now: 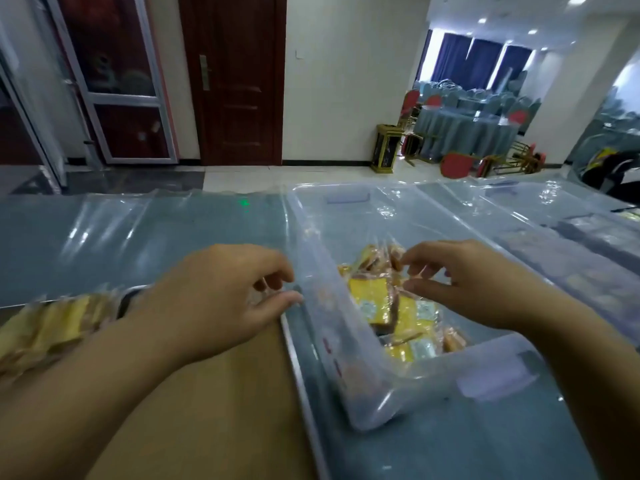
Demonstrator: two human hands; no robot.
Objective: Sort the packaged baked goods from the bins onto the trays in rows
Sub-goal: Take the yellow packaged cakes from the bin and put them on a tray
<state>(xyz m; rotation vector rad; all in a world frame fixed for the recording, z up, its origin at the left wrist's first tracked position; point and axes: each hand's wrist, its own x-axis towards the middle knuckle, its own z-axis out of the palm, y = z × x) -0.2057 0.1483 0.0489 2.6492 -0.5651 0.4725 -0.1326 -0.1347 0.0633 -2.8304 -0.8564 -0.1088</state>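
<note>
Your left hand (221, 296) hangs over the tray (294, 358), at its far right corner and right against the near left wall of the clear plastic bin (363, 386). Its fingers are curled loosely toward the thumb, and between them a bit of clear wrapping seems to show, but motion blur hides whether you really hold anything there. Your right hand (464, 285) reaches into the bin from the right, fingers bent downward with the thumb and forefinger close together above the heap of packaged baked goods (391, 306). The fingertips look to be at the wrapper of the topmost packet (384, 259), though you cannot tell from here whether they have closed on it.

The packets in the bin are yellow and orange-brown in clear film, piled loosely against its near left side; the far half of the bin floor is bare. On the tray, brown paper lines the surface, and a row of wrapped yellow cakes (52, 327) lies along its far left edge, partly behind your left forearm. More clear bins (554, 244) stand to the right of the one you are working in, touching side by side. All of this rests on a table (138, 233) covered in blue cloth under a glossy clear sheet.
</note>
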